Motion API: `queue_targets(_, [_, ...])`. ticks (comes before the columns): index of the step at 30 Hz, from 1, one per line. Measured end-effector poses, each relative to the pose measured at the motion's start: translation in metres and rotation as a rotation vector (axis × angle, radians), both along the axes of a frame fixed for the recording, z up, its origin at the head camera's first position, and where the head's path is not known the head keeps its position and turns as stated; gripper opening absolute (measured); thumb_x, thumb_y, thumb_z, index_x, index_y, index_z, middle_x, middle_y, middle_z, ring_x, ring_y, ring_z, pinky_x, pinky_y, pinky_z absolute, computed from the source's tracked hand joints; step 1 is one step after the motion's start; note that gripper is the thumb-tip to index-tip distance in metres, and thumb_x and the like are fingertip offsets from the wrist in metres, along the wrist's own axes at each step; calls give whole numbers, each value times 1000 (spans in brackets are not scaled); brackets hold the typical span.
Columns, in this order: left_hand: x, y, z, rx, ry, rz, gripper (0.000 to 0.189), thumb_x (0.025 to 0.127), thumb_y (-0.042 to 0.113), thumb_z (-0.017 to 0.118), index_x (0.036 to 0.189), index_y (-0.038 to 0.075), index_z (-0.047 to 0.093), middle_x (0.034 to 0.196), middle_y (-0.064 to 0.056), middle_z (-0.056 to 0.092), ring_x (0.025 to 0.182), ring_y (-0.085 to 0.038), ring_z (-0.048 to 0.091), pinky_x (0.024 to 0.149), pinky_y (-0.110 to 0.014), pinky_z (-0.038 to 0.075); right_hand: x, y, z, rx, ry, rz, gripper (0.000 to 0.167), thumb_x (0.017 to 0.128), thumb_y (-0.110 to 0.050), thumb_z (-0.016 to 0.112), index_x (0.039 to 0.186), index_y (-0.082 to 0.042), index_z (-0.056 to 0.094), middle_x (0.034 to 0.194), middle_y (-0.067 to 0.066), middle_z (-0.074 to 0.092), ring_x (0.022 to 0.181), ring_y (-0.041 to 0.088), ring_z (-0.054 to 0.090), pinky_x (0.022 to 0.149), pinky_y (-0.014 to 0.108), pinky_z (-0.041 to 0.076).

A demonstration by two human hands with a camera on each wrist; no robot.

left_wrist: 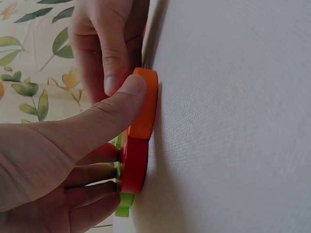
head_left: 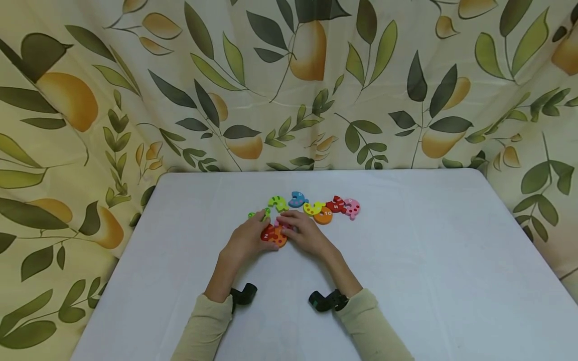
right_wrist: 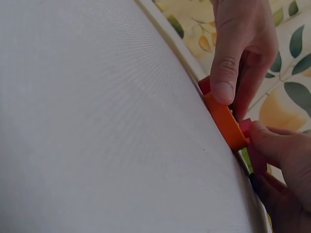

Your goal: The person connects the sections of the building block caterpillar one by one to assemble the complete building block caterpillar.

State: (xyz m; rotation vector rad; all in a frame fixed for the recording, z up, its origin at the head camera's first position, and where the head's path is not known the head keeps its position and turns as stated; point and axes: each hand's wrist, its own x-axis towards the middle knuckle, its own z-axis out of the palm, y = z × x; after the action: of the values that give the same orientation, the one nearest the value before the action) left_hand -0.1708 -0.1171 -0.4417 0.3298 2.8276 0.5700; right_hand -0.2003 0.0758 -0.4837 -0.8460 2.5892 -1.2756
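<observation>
Flat, number-marked puzzle pieces lie near the far side of the white table. My left hand (head_left: 246, 236) has its thumb on the edge of an orange puzzle piece (left_wrist: 147, 109), with its other fingers behind a red puzzle piece (left_wrist: 135, 165). The red and orange pieces touch each other. From the right, my right hand (head_left: 309, 234) pinches a pink puzzle piece (right_wrist: 258, 160) between thumb and fingers, against the orange piece. In the head view the fingers hide most of the pink piece. Just beyond the left fingertips is a green piece (head_left: 267, 212).
Behind the hands, a curved row holds a light green piece (head_left: 279, 202), a blue piece (head_left: 297, 200), a yellow piece (head_left: 312, 209), another orange piece (head_left: 323, 216), another red piece (head_left: 335, 204) and another pink piece (head_left: 353, 207). A leaf-patterned curtain (head_left: 289, 120) hangs behind the table (head_left: 433, 281).
</observation>
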Motion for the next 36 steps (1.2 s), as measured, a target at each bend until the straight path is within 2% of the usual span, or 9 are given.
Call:
queue_targets(12, [1, 1, 3, -5, 5, -13, 81, 77, 41, 80, 142, 4, 47, 156, -16, 34, 143, -34, 37, 111, -51, 40, -1, 0, -2, -15, -18, 3, 41, 95, -16, 62, 135, -8, 57, 142, 13, 52, 137, 31, 44, 113, 49, 38])
queue_targets(21, [1, 1, 2, 3, -1, -4, 82, 77, 42, 79, 143, 4, 47, 157, -15, 33, 144, -33, 36, 111, -51, 39, 0, 0, -3, -14, -11, -3, 44, 95, -19, 61, 137, -7, 54, 144, 12, 52, 137, 30, 44, 113, 48, 38])
queue_targets(30, [0, 1, 0, 7, -5, 7, 82, 77, 42, 79, 143, 6, 47, 157, -14, 33, 145, -33, 34, 112, -51, 38, -1, 0, -8, -59, -51, -23, 49, 95, -15, 58, 141, -6, 47, 143, 12, 52, 134, 28, 47, 113, 47, 38])
queue_targets(36, [1, 2, 1, 7, -10, 6, 82, 77, 42, 79, 143, 5, 46, 157, -15, 34, 144, -33, 35, 112, -51, 38, -1, 1, -9, -48, -28, -8, 44, 95, -14, 57, 138, -5, 52, 145, 12, 51, 137, 29, 45, 114, 48, 37])
